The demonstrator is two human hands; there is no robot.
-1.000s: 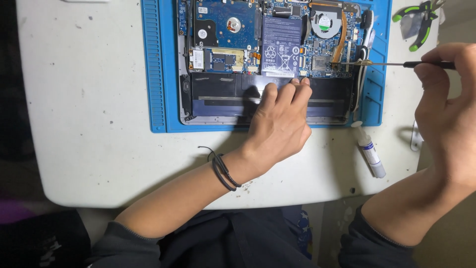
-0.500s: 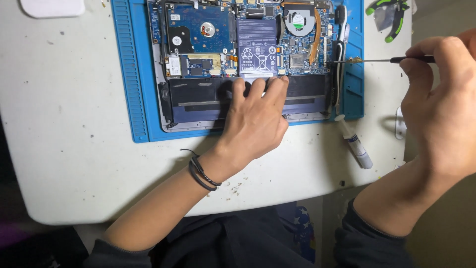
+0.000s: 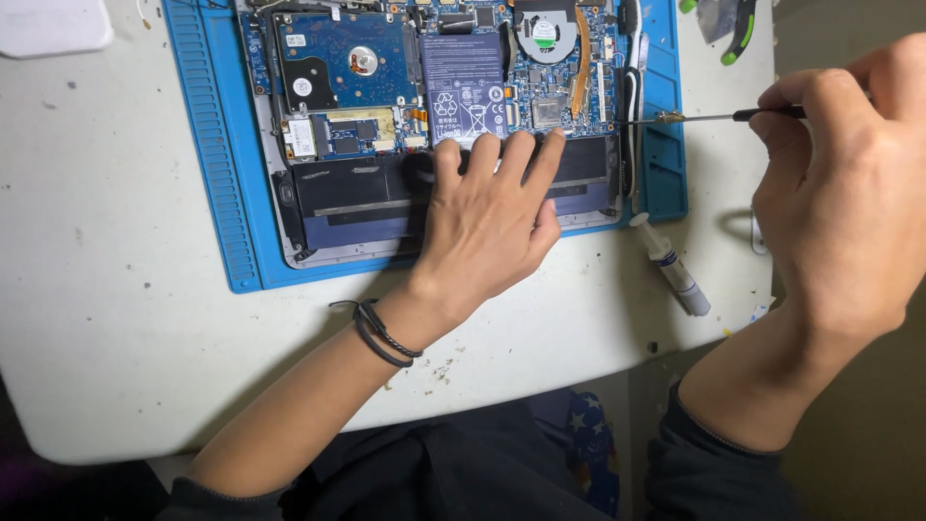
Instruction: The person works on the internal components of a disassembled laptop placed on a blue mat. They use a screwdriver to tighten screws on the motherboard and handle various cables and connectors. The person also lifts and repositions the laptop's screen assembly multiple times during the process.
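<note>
On the white speckled surface (image 3: 116, 289), a blue mat (image 3: 207, 154) carries an opened laptop (image 3: 434, 106). Left hand (image 3: 487, 222) lies flat on it, fingers spread. Right hand (image 3: 839, 183) pinches a screwdriver (image 3: 714, 117), tip at laptop's right edge. Syringe tube (image 3: 675, 272) nearby.

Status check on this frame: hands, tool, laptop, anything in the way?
Left hand flat on opened laptop. Right hand grips screwdriver, tip at the laptop's right edge. Small syringe tube lies on table, clear of both.
</note>
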